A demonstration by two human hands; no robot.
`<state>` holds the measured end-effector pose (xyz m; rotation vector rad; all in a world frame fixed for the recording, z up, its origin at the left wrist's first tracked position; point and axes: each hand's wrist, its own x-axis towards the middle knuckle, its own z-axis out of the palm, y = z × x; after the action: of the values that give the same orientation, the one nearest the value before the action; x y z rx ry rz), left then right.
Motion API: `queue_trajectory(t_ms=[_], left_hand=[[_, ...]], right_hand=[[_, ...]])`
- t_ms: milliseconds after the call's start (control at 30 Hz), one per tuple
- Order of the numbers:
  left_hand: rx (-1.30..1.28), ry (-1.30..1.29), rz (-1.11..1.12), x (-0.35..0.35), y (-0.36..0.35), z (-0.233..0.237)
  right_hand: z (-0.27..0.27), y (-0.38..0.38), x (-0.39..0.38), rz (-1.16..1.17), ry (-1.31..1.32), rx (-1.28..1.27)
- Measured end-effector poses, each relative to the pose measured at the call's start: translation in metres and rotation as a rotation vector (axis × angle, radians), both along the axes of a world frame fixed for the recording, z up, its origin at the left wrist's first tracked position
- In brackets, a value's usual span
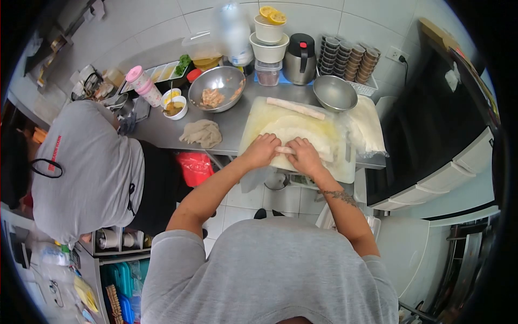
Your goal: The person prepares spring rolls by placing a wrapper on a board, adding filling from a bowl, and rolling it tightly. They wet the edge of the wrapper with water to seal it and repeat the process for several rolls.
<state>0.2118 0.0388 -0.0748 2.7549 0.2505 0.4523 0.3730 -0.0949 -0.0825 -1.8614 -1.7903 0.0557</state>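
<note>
Head view, looking down over the person's own arms:

1. The steel worktop (162,129) runs along the tiled wall. A co-worker in a grey shirt (86,167) bends over its left end.
2. A pale cutting board (259,116) lies at the worktop's near edge, with a stack of wrappers (367,127) just beside it on the right.
3. A steel bowl of filling (194,86) stands behind the board to the left, and an empty steel bowl (334,93) to the right.
4. A thin wrapper sheet (302,132) is spread on the board. It looks soft, limp and probably easy to tear, so it is best gripped along the firm rolled edge.
5. The left hand (263,150) and right hand (304,155) sit side by side, fingers curled down over the half-made roll (284,150) at the sheet's near edge. Both hold it.
6. A finished roll (297,108) lies across the board's far side, well apart from the hands.
7. A crumpled cloth (202,133) rests left of the board.
</note>
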Motion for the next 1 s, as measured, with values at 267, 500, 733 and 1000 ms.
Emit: queue_trajectory(t_ms=[267, 500, 733, 1000], left_hand=[[-0.032, 0.000, 0.055, 0.012, -0.006, 0.008], [-0.048, 0.079, 0.002, 0.021, -0.002, 0.010], [-0.060, 0.067, -0.085, 0.035, -0.002, -0.004], [-0.420, 0.064, 0.005, 0.043, 0.014, -0.006]], right_hand=[[0.010, -0.038, 0.020, -0.045, -0.007, 0.101], [0.021, -0.033, 0.022, -0.013, 0.002, 0.034], [0.009, -0.022, 0.031, 0.024, 0.067, -0.034], [0.011, -0.035, 0.069, -0.190, 0.416, -0.155]])
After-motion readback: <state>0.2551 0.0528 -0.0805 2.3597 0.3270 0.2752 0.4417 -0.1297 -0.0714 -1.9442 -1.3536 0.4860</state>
